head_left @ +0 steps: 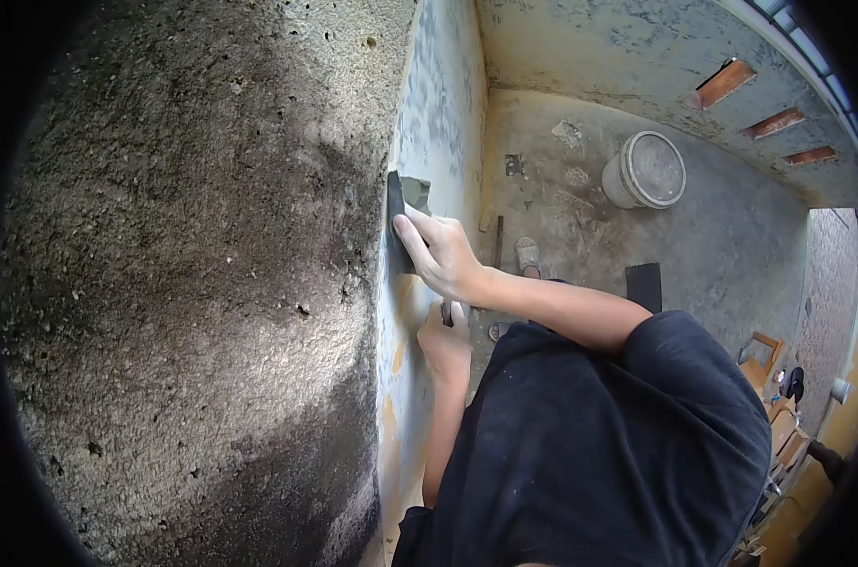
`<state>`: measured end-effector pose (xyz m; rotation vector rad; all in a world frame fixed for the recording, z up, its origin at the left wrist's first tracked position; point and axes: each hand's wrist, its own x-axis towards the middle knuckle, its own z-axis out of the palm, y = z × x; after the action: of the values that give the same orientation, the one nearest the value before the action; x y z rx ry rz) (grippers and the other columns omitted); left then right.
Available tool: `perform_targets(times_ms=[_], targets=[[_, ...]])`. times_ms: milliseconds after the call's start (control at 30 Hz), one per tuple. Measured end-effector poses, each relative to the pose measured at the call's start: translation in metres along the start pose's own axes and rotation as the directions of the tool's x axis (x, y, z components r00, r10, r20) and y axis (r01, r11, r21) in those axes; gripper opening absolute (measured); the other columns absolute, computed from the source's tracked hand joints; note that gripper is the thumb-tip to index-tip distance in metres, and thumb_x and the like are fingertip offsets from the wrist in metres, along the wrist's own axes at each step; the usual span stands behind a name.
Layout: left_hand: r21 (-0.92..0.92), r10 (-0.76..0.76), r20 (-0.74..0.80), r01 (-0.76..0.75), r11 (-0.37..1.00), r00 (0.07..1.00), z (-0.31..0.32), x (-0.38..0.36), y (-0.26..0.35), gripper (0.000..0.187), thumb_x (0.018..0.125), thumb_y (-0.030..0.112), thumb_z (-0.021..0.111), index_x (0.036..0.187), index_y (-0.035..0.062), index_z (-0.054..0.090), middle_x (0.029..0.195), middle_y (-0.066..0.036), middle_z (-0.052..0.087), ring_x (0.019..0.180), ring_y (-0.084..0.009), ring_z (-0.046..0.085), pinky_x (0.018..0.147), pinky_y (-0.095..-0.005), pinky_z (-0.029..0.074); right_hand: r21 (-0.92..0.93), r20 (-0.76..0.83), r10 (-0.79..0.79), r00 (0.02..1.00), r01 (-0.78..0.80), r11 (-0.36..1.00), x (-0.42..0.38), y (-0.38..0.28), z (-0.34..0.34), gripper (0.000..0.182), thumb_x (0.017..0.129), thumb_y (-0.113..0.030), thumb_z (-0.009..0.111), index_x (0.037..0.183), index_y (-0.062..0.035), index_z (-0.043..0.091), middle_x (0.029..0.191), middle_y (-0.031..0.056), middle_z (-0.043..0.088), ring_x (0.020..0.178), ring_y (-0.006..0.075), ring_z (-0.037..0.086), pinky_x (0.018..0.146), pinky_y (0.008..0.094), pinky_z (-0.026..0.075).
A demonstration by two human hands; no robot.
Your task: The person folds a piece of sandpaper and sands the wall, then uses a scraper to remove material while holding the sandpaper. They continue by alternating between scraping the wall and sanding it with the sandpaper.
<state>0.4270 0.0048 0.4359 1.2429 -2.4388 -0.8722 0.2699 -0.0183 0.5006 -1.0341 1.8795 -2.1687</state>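
My right hand (438, 250) grips a dark flat blade (396, 198) at the edge of a whitish painted wall (438, 104), beside the rough upper surface on the left. A grey patch (416, 193), perhaps filler, shows just beyond its fingers. Lower down, my left hand (446, 348) is closed round a small dark handle (447, 313) close to the same wall. Whatever that handle joins is hidden by the hands.
A lidded white bucket (654, 170) stands on the concrete floor (561, 142). Near my feet lie a dark flat board (643, 286) and a thin dark bar (499, 243). Wooden pieces and clutter (783, 425) are at the right.
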Motion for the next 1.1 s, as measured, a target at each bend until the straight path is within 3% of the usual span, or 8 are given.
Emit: perform_targets(times_ms=[100, 133, 233, 367, 400, 633, 867, 1100], targets=[[-0.030, -0.031, -0.059, 0.030, 0.999, 0.998, 0.001, -0.002, 0.003, 0.022, 0.099, 0.019, 0.068, 0.100, -0.0025, 0.073, 0.081, -0.028, 0.070, 0.076, -0.0476, 0.070, 0.067, -0.0521, 0.054, 0.063, 0.123, 0.136, 0.983, -0.145, 0.987, 0.019, 0.000, -0.016, 0.025, 0.109, -0.015, 0.054, 0.116, 0.0055, 0.066, 0.066, 0.0207, 0.055, 0.055, 0.0295, 0.058, 0.057, 0.0399, 0.045], [-0.027, -0.036, -0.059, 0.035, 0.999, 0.998, 0.000, -0.005, 0.002, 0.022, 0.099, 0.019, 0.068, 0.100, -0.0025, 0.073, 0.081, -0.028, 0.070, 0.076, -0.0476, 0.070, 0.067, -0.0521, 0.054, 0.024, 0.170, 0.068, 0.983, -0.073, 0.997, 0.027, 0.012, -0.020, 0.028, 0.109, -0.015, 0.054, 0.127, 0.0046, 0.065, 0.066, 0.0201, 0.055, 0.055, 0.0297, 0.058, 0.057, 0.0397, 0.045], [-0.051, -0.032, -0.046, 0.030, 0.998, 0.998, -0.003, -0.002, 0.003, 0.021, 0.100, 0.019, 0.068, 0.100, -0.0022, 0.073, 0.082, -0.027, 0.071, 0.077, -0.0463, 0.071, 0.068, -0.0506, 0.055, -0.017, 0.205, 0.030, 0.978, -0.028, 0.999, 0.016, 0.013, -0.030, 0.033, 0.110, -0.015, 0.054, 0.135, 0.0038, 0.063, 0.068, 0.0203, 0.057, 0.056, 0.0309, 0.058, 0.056, 0.0387, 0.044], [-0.058, -0.042, -0.052, 0.039, 0.998, 0.998, -0.004, -0.004, 0.005, 0.021, 0.099, 0.018, 0.068, 0.099, -0.0024, 0.073, 0.084, -0.027, 0.072, 0.077, -0.0454, 0.071, 0.069, -0.0497, 0.056, -0.016, 0.202, 0.064, 0.977, -0.062, 0.998, 0.025, 0.010, -0.034, 0.033, 0.111, -0.016, 0.051, 0.134, 0.0041, 0.062, 0.069, 0.0154, 0.051, 0.057, 0.0173, 0.051, 0.055, 0.0354, 0.043], [-0.062, -0.058, -0.046, 0.055, 0.997, 0.997, -0.004, -0.004, 0.005, 0.021, 0.099, 0.018, 0.068, 0.098, -0.0023, 0.073, 0.084, -0.027, 0.072, 0.078, -0.0452, 0.072, 0.069, -0.0497, 0.056, 0.059, 0.187, 0.170, 0.968, -0.183, 0.981, 0.033, 0.013, -0.032, 0.033, 0.111, -0.017, 0.051, 0.134, 0.0044, 0.062, 0.068, 0.0135, 0.046, 0.060, 0.0122, 0.048, 0.056, 0.0350, 0.043], [-0.055, -0.057, -0.034, 0.055, 0.997, 0.998, -0.005, -0.006, 0.000, 0.021, 0.099, 0.018, 0.069, 0.099, -0.0030, 0.073, 0.084, -0.027, 0.072, 0.078, -0.0457, 0.071, 0.069, -0.0496, 0.056, -0.023, 0.222, 0.071, 0.972, -0.068, 0.997, 0.013, 0.003, -0.031, 0.028, 0.110, -0.016, 0.053, 0.119, 0.0063, 0.066, 0.069, 0.0225, 0.056, 0.056, 0.0287, 0.053, 0.058, 0.0374, 0.045], [-0.077, -0.026, -0.068, 0.021, 0.997, 0.997, -0.007, -0.001, -0.003, 0.022, 0.100, 0.018, 0.068, 0.100, -0.0034, 0.073, 0.086, -0.027, 0.072, 0.079, -0.0463, 0.071, 0.070, -0.0496, 0.056, -0.006, 0.175, 0.261, 0.949, -0.264, 0.965, 0.021, 0.006, -0.033, 0.030, 0.111, -0.018, 0.051, 0.122, 0.0062, 0.065, 0.068, 0.0150, 0.047, 0.062, 0.0138, 0.045, 0.059, 0.0349, 0.043], [-0.033, -0.016, -0.075, 0.013, 0.999, 0.997, -0.009, -0.008, 0.000, 0.021, 0.100, 0.018, 0.067, 0.100, -0.0029, 0.072, 0.086, -0.027, 0.072, 0.081, -0.0463, 0.071, 0.072, -0.0502, 0.056, 0.009, 0.145, 0.169, 0.975, -0.173, 0.985, 0.018, 0.002, -0.027, 0.032, 0.112, -0.023, 0.050, 0.104, 0.0067, 0.062, 0.067, 0.0124, 0.044, 0.064, 0.0127, 0.045, 0.060, 0.0337, 0.044]])
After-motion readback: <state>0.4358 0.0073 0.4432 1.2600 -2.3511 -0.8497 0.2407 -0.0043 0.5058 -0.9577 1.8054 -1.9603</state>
